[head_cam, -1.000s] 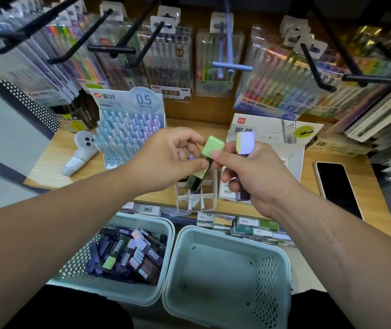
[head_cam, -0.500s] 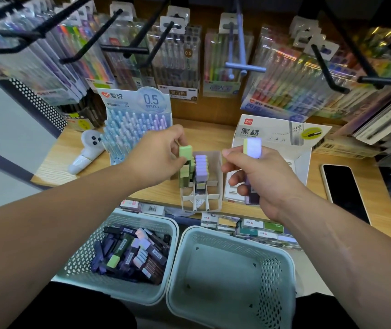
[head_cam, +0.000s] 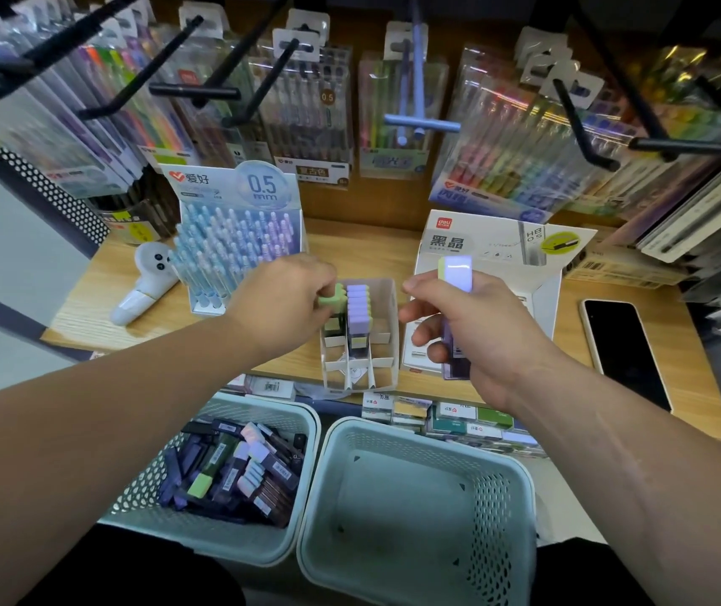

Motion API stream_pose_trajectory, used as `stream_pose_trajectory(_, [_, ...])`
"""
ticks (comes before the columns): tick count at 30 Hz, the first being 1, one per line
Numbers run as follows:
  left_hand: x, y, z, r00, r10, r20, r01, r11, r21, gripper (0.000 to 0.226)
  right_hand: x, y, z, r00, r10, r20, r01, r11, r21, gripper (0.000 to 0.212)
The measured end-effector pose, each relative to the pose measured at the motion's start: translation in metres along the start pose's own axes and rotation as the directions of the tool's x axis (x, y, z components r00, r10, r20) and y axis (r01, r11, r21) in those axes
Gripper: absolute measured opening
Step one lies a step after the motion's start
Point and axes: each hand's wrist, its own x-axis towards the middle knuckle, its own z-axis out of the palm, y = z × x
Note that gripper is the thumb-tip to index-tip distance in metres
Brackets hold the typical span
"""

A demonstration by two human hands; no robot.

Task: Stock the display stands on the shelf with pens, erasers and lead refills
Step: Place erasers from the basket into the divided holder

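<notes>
Slotting the green eraser [head_cam: 333,295] into the white display stand [head_cam: 387,308] looks to be the step in hand. The stand sits at the centre of the frame on the wooden shelf [head_cam: 87,317], and its channels run from the near edge toward the back.

The left hand [head_cam: 282,306] is just left of the stand, with its fingertips pinched on the green top. The eraser stands roughly upright, its dark body dropping into the leftmost channel, right beside the row of purple-topped erasers [head_cam: 358,306] that fills the middle channel.

The right hand [head_cam: 472,330], just right of the stand, is curled round a purple eraser [head_cam: 454,273]. It is held upright, with the pale top above the thumb and the dark lower end showing below the fingers. Whether this hand holds more than one I cannot tell.

The left hand is the nearer to the open slot, so seating the green eraser should need only a short push down along its long axis. The purple eraser already stands in line with the channels and would have to travel left across the stand's right wall.

Loose stock lies in the basket [head_cam: 262,400] at lower left, under the left forearm.
</notes>
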Motion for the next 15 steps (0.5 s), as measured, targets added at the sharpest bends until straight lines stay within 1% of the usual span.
stream_pose_trajectory(2, [0.001, 0.000, 0.004, 1.000, 0.000, -0.003, 0.000, 0.999, 0.038, 0.017, -0.002, -0.003, 0.000, 0.999, 0.032, 0.042, -0.035, 0.996, 0.077, 0.018])
stream_pose_trajectory(5, [0.002, 0.000, 0.009, 1.000, -0.031, 0.003, 0.031, 0.998, 0.050, 0.017, -0.005, -0.005, -0.001, 0.988, 0.118, 0.099, -0.137, 0.966, 0.220, 0.029])
stream_pose_trajectory(7, [0.003, 0.001, 0.010, 0.998, -0.064, 0.002, 0.064, 0.997, 0.031, 0.022, -0.005, -0.005, -0.001, 0.988, 0.126, 0.088, -0.145, 0.955, 0.260, 0.033])
stream_pose_trajectory(8, [0.003, 0.001, 0.009, 0.997, -0.079, 0.003, 0.079, 0.997, 0.018, 0.026, -0.005, -0.005, -0.001, 0.991, 0.110, 0.072, -0.126, 0.956, 0.265, 0.030])
stream_pose_trajectory(12, [0.004, 0.003, 0.003, 0.992, -0.121, 0.046, 0.123, 0.992, -0.035, 0.039, 0.002, -0.001, 0.000, 1.000, 0.005, 0.003, -0.006, 0.978, 0.206, 0.012])
stream_pose_trajectory(15, [0.003, 0.005, -0.004, 0.993, -0.110, 0.044, 0.114, 0.988, -0.105, 0.036, 0.008, 0.003, -0.001, 0.997, -0.059, -0.039, 0.060, 0.998, 0.029, 0.022])
